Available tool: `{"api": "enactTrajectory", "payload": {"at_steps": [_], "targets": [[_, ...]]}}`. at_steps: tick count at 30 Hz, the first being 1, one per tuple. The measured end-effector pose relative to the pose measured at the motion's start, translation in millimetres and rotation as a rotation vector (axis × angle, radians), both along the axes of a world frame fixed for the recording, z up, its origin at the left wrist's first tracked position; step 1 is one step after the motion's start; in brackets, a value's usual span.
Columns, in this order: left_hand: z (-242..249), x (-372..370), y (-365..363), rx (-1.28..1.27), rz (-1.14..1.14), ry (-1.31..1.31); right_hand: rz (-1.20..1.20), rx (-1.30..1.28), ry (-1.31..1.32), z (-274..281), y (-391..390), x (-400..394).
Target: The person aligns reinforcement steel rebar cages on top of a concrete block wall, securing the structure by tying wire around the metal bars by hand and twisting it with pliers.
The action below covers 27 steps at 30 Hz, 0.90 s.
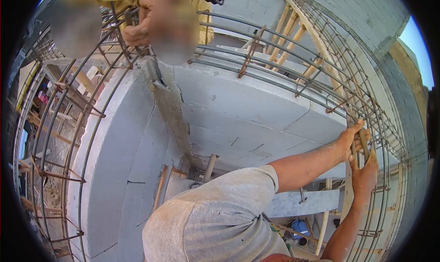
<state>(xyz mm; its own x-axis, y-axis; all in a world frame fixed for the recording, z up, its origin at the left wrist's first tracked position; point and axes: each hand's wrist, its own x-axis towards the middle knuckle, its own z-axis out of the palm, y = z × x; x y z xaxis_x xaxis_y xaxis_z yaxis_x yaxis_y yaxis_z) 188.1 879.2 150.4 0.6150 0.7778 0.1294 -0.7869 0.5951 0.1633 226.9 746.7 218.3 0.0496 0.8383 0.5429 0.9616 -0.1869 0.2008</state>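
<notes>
My left hand [356, 136] reaches in from the left and wraps round the upper part of a worn two-handled tool that looks like pincers [364, 145]. Just below it, my right hand [365, 169] closes round the lower ends of the handles. The tool's head is against the rebar cage [373, 110] on the right, close to a rusty tie [341, 107]; its jaws are too small to make out. Long bars run past both hands.
A pale block wall [238, 101] with rebar along its top meets another block wall [123, 138]. At the top, a co-worker in yellow has a hand [137, 33] at the bars. Bamboo poles [288, 35] stand behind; a blue bucket [300, 227] is below.
</notes>
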Motion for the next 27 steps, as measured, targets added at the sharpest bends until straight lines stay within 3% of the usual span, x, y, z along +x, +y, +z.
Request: {"api": "enactTrajectory", "payload": {"at_steps": [5,10,11,14,15,18,20,22,24,27], "targets": [[29,6,0,-0.170,0.005,-0.028,-0.216,0.143,-0.356,-7,9,-14],[29,11,1,-0.280,0.047,0.077,-0.182,0.067,-0.213,-17,38,21],[21,14,0,-0.185,0.067,0.061,-0.092,0.113,-0.189,-19,40,27],[19,1,1,-0.092,0.041,0.228,-0.052,-0.158,0.115,-16,46,42],[11,-5,-2,-0.017,0.058,0.312,0.068,-0.160,0.247,-13,45,39],[-12,-23,-11,0.143,0.200,0.268,0.066,-0.751,1.579,-10,42,40],[-33,-40,7,0.222,-0.049,0.135,0.289,-0.744,1.793,-47,42,31],[-24,-54,10,0.197,-0.056,0.164,0.325,-0.655,1.785,-65,42,13],[-21,-54,10,0.162,-0.084,0.113,0.042,-0.638,1.466,-38,32,-5],[-5,-31,8,0.009,0.057,0.363,0.063,-0.329,0.385,-21,8,-20]]}}
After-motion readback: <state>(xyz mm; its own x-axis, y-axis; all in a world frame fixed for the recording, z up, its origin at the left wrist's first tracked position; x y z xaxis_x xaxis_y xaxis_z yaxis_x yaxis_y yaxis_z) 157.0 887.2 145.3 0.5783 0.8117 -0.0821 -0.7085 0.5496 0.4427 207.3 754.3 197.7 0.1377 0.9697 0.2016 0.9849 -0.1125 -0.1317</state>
